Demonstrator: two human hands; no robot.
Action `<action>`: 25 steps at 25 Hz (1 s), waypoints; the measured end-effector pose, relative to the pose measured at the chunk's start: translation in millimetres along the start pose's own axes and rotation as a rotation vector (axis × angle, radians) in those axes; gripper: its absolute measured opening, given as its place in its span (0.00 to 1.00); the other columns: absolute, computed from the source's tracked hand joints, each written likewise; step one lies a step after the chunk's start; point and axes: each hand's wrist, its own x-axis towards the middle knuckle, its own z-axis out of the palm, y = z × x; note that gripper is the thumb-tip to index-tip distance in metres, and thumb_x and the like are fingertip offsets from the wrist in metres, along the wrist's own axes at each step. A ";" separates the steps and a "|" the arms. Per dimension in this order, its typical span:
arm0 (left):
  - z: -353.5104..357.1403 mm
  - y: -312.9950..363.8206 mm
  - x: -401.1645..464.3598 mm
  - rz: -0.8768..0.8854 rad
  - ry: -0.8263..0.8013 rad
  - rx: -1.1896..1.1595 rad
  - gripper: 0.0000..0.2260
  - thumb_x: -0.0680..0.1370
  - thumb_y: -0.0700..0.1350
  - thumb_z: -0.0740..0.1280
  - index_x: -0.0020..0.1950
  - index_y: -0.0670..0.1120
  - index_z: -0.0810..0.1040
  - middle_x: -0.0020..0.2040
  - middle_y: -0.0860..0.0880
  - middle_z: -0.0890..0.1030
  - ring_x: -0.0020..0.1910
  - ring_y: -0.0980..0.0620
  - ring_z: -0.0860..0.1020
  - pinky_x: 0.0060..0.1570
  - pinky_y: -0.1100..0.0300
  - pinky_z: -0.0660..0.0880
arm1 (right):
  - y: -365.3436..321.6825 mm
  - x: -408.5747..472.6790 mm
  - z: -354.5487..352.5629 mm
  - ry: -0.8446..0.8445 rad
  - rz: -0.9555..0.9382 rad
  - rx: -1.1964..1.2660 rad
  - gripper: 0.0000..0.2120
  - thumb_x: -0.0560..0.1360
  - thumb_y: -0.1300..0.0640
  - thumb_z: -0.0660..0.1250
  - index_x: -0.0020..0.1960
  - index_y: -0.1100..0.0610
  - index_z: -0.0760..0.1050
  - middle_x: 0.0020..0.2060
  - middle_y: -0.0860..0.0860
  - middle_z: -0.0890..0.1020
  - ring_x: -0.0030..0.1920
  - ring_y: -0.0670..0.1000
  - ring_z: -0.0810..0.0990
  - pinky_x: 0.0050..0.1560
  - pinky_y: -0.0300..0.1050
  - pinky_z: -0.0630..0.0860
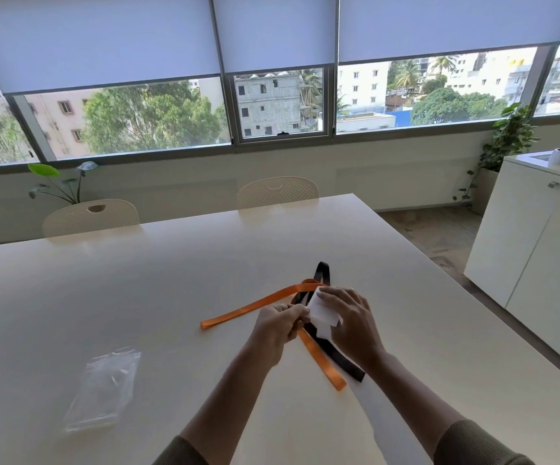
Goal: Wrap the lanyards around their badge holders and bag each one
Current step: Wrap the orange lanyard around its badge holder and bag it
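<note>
— What lies on the white table (pixel 137 280)?
— A clear plastic bag (pixel 104 387), well left of the fingers; orange lanyard (pixel 255 305) and black lanyard (pixel 335 354) cross beneath them.
— And the hands?
— Left hand (pixel 276 327) pinches the straps; right hand (pixel 349 320) curls round a white badge holder (pixel 322 313).

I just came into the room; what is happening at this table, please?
A person holds a white badge holder in both hands, left hand and right hand, over the table. An orange lanyard and a black lanyard trail loose on the table, not yet wrapped. A clear plastic bag lies to the left.
</note>
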 end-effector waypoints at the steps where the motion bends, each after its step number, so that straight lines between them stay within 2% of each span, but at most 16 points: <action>1: -7.1 4.6 -8.2 0.020 -0.033 -0.036 0.08 0.81 0.42 0.76 0.50 0.36 0.89 0.40 0.44 0.86 0.35 0.54 0.79 0.38 0.62 0.76 | -6.0 4.9 -3.9 0.030 -0.022 0.023 0.27 0.70 0.71 0.79 0.68 0.58 0.84 0.66 0.53 0.87 0.66 0.58 0.82 0.66 0.62 0.80; 4: -29.4 10.8 -30.9 0.184 -0.084 -0.085 0.09 0.84 0.47 0.72 0.54 0.43 0.89 0.46 0.44 0.89 0.43 0.53 0.84 0.49 0.58 0.79 | -31.2 16.8 -13.5 0.105 -0.061 0.119 0.21 0.74 0.72 0.74 0.62 0.54 0.87 0.61 0.48 0.89 0.64 0.54 0.84 0.66 0.56 0.79; 6: -41.7 12.7 -44.1 0.358 -0.004 -0.028 0.09 0.86 0.47 0.68 0.60 0.49 0.88 0.55 0.47 0.90 0.54 0.52 0.85 0.55 0.56 0.80 | -54.5 22.6 -18.3 0.142 -0.055 0.203 0.13 0.79 0.67 0.74 0.60 0.54 0.87 0.56 0.47 0.90 0.59 0.50 0.86 0.65 0.53 0.78; 8: -51.4 17.2 -56.4 0.517 0.068 0.135 0.13 0.87 0.45 0.67 0.70 0.55 0.83 0.65 0.56 0.85 0.63 0.61 0.83 0.58 0.66 0.81 | -74.9 28.6 -20.7 0.118 -0.043 0.293 0.06 0.81 0.61 0.75 0.57 0.56 0.87 0.50 0.49 0.90 0.50 0.51 0.86 0.57 0.53 0.80; 10: -59.2 23.5 -67.9 0.662 0.082 0.309 0.16 0.86 0.44 0.69 0.72 0.57 0.80 0.69 0.63 0.81 0.65 0.71 0.79 0.56 0.76 0.77 | -92.6 35.2 -23.4 0.070 -0.029 0.362 0.07 0.81 0.57 0.76 0.52 0.62 0.85 0.42 0.54 0.89 0.41 0.55 0.84 0.46 0.56 0.81; 12: -67.4 28.0 -75.5 0.768 0.124 0.353 0.16 0.84 0.43 0.71 0.69 0.58 0.80 0.66 0.64 0.82 0.63 0.72 0.80 0.56 0.77 0.76 | -106.0 41.2 -27.1 0.020 -0.013 0.455 0.08 0.81 0.56 0.76 0.53 0.62 0.86 0.43 0.54 0.90 0.41 0.54 0.87 0.44 0.53 0.83; 14: -76.5 33.4 -81.8 0.818 0.201 0.341 0.14 0.82 0.43 0.74 0.65 0.59 0.82 0.60 0.66 0.85 0.59 0.71 0.83 0.55 0.75 0.78 | -118.4 42.8 -31.3 -0.020 -0.006 0.548 0.10 0.81 0.57 0.77 0.59 0.59 0.88 0.50 0.51 0.92 0.47 0.47 0.89 0.49 0.45 0.85; 16: -85.5 37.6 -86.8 0.847 0.244 0.355 0.15 0.81 0.42 0.75 0.60 0.62 0.83 0.53 0.71 0.86 0.56 0.71 0.84 0.54 0.75 0.79 | -128.5 43.3 -30.8 -0.058 0.023 0.609 0.14 0.80 0.56 0.77 0.64 0.59 0.87 0.53 0.49 0.92 0.52 0.46 0.90 0.54 0.41 0.86; 19: -95.1 41.4 -93.3 0.880 0.311 0.386 0.16 0.81 0.41 0.75 0.56 0.64 0.82 0.48 0.80 0.83 0.52 0.75 0.83 0.50 0.78 0.78 | -140.0 41.1 -21.3 -0.126 0.114 0.782 0.11 0.80 0.61 0.78 0.61 0.58 0.86 0.46 0.36 0.91 0.50 0.39 0.90 0.55 0.31 0.82; 20: -97.7 41.9 -95.8 0.889 0.346 0.379 0.15 0.81 0.42 0.75 0.55 0.63 0.82 0.47 0.80 0.82 0.52 0.75 0.83 0.49 0.79 0.77 | -145.5 39.1 -18.8 -0.157 0.181 0.886 0.11 0.80 0.62 0.77 0.61 0.55 0.84 0.48 0.38 0.91 0.51 0.41 0.90 0.55 0.34 0.83; 22: -103.0 42.6 -100.5 0.907 0.388 0.334 0.15 0.81 0.42 0.75 0.54 0.65 0.82 0.47 0.78 0.84 0.52 0.73 0.84 0.48 0.77 0.79 | -154.9 32.6 -14.8 -0.258 0.336 1.106 0.18 0.79 0.64 0.77 0.66 0.56 0.78 0.56 0.51 0.90 0.58 0.55 0.90 0.61 0.53 0.86; 23: -105.5 43.1 -102.2 0.920 0.393 0.312 0.15 0.81 0.42 0.75 0.53 0.65 0.82 0.48 0.76 0.85 0.52 0.71 0.85 0.48 0.76 0.80 | -159.0 26.9 -12.1 -0.323 0.370 1.165 0.22 0.79 0.63 0.77 0.70 0.58 0.75 0.59 0.57 0.89 0.61 0.61 0.88 0.65 0.60 0.84; 25: -109.0 43.7 -103.6 0.942 0.382 0.304 0.16 0.81 0.41 0.76 0.52 0.65 0.84 0.48 0.71 0.87 0.51 0.67 0.87 0.48 0.74 0.80 | -166.1 15.4 -5.2 -0.455 0.365 1.210 0.23 0.81 0.62 0.75 0.73 0.62 0.72 0.59 0.63 0.88 0.63 0.64 0.87 0.64 0.62 0.79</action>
